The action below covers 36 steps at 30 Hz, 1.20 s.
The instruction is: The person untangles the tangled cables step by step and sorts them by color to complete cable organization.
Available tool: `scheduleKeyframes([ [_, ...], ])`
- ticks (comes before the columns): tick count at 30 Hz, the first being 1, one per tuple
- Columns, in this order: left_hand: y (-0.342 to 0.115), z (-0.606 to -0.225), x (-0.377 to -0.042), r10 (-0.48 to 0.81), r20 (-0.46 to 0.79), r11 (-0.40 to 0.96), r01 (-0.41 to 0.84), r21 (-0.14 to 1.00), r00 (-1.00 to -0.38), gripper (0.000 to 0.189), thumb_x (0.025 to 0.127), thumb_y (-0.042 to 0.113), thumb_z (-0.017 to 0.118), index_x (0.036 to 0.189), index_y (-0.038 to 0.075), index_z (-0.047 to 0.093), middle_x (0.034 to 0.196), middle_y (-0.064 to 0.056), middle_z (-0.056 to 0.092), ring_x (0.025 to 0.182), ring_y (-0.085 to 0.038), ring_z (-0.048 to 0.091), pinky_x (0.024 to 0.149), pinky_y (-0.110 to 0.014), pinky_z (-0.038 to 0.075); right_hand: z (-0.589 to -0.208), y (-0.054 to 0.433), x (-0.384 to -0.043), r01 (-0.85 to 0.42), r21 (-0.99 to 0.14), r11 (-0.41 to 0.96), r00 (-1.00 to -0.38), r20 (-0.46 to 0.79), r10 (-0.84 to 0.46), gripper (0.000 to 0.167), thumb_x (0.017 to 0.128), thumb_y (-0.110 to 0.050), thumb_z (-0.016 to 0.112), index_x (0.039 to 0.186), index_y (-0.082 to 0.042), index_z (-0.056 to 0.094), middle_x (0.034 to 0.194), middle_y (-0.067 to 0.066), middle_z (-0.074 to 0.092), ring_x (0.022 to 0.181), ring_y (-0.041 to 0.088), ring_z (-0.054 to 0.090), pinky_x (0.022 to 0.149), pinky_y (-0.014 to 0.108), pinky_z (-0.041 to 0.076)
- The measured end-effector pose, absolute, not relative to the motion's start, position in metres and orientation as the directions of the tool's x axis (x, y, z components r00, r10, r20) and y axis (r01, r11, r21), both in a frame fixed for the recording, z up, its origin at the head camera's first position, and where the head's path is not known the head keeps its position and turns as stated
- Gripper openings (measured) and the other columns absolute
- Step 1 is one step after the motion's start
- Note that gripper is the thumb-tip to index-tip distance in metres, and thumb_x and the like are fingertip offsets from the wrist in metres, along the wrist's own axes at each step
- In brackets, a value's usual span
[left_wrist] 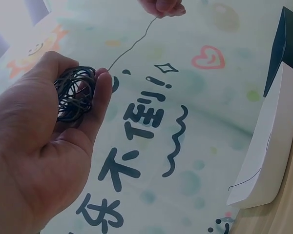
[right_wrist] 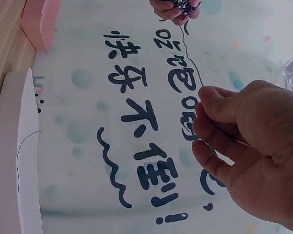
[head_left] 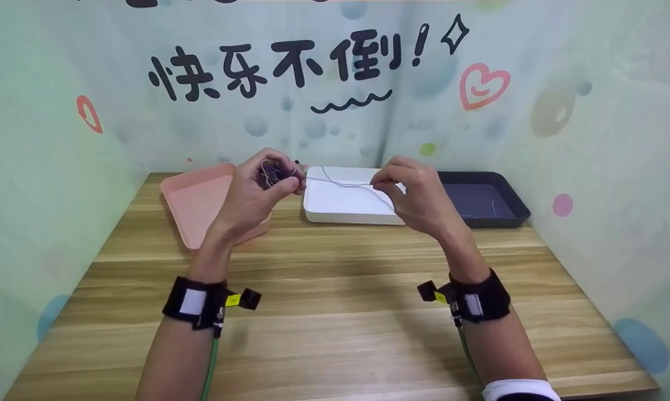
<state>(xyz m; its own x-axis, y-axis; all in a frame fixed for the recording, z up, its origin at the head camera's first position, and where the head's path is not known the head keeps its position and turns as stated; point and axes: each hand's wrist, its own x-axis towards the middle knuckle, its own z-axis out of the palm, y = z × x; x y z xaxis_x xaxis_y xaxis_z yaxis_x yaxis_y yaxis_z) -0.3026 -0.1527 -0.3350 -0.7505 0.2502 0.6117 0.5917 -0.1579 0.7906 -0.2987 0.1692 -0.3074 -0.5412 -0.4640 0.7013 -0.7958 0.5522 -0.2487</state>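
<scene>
My left hand (head_left: 244,195) holds a tangled bundle of thin wire (head_left: 277,174) in its curled fingers, above the table between the pink and white trays. In the left wrist view the bundle (left_wrist: 77,95) shows as many dark loops between thumb and fingers. One strand (left_wrist: 132,48) runs from it, slightly wavy, across to my right hand (head_left: 424,195). Thumb and forefinger of that hand pinch the strand's end, seen close up in the right wrist view (right_wrist: 254,131). Behind the strand stands the white tray (head_left: 346,217), with a loose piece of wire (left_wrist: 246,181) in it.
A pink tray (head_left: 192,203) sits at the left behind my left forearm. At the right a dark tray (head_left: 513,214) holds a thin strand and is partly hidden by my right hand. Printed cloth walls (head_left: 257,128) enclose the wooden table (head_left: 323,312) on three sides.
</scene>
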Motion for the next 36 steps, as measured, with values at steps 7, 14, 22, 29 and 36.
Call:
scheduleKeyframes([
  [7, -0.149, -0.336, -0.302, 0.235, 0.617, -0.168, 0.593, 0.787, -0.751, 0.014, 0.103, -0.007, 0.070, 0.114, 0.002, 0.067, 0.117, -0.020, 0.077, 0.100, -0.020, 0.079, 0.091, -0.034, 0.072, -0.307, 0.168, -0.298, -0.771, -0.225, 0.595, -0.567, 0.669, -0.481, 0.008, 0.103, 0.003, 0.078, 0.103, -0.001, 0.085, 0.097, 0.013, 0.078, 0.087, 0.027, 0.072, 0.077, 0.034, 0.057],
  [14, -0.145, -0.336, -0.303, 0.193, 0.615, -0.141, 0.598, 0.789, -0.765, 0.015, 0.103, -0.006, 0.071, 0.116, 0.001, 0.066, 0.118, -0.021, 0.077, 0.103, -0.022, 0.080, 0.094, -0.036, 0.071, -0.303, 0.171, -0.290, -0.749, -0.291, 0.595, -0.609, 0.658, -0.444, 0.049, 0.103, -0.026, 0.086, 0.146, -0.006, 0.074, 0.141, 0.015, 0.079, 0.132, 0.034, 0.074, 0.118, 0.054, 0.059],
  [22, -0.137, -0.340, -0.302, 0.156, 0.600, -0.088, 0.594, 0.800, -0.785, 0.016, 0.105, -0.002, 0.072, 0.119, 0.000, 0.065, 0.118, -0.018, 0.075, 0.106, -0.024, 0.079, 0.096, -0.034, 0.071, -0.305, 0.151, -0.278, -0.739, -0.066, 0.670, -0.528, 0.674, -0.516, 0.088, 0.099, -0.053, 0.084, 0.167, -0.007, 0.052, 0.174, 0.017, 0.053, 0.164, 0.041, 0.047, 0.138, 0.062, 0.037],
  [29, -0.125, -0.344, -0.303, 0.229, 0.603, 0.000, 0.620, 0.785, -0.764, 0.016, 0.106, 0.002, 0.073, 0.120, -0.001, 0.065, 0.115, -0.017, 0.075, 0.103, -0.023, 0.080, 0.092, -0.033, 0.071, -0.318, 0.130, -0.273, -0.724, 0.110, 0.681, -0.457, 0.663, -0.593, 0.078, 0.103, -0.048, 0.082, 0.163, -0.005, 0.055, 0.170, 0.018, 0.057, 0.163, 0.042, 0.049, 0.141, 0.062, 0.033],
  [36, -0.118, -0.344, -0.300, 0.266, 0.566, -0.037, 0.578, 0.815, -0.780, 0.014, 0.105, -0.001, 0.072, 0.117, -0.001, 0.065, 0.112, -0.017, 0.076, 0.100, -0.025, 0.081, 0.090, -0.035, 0.072, -0.329, 0.118, -0.283, -0.771, 0.143, 0.621, -0.338, 0.734, -0.589, 0.037, 0.105, -0.016, 0.082, 0.137, 0.000, 0.074, 0.135, 0.015, 0.078, 0.130, 0.033, 0.072, 0.118, 0.046, 0.059],
])
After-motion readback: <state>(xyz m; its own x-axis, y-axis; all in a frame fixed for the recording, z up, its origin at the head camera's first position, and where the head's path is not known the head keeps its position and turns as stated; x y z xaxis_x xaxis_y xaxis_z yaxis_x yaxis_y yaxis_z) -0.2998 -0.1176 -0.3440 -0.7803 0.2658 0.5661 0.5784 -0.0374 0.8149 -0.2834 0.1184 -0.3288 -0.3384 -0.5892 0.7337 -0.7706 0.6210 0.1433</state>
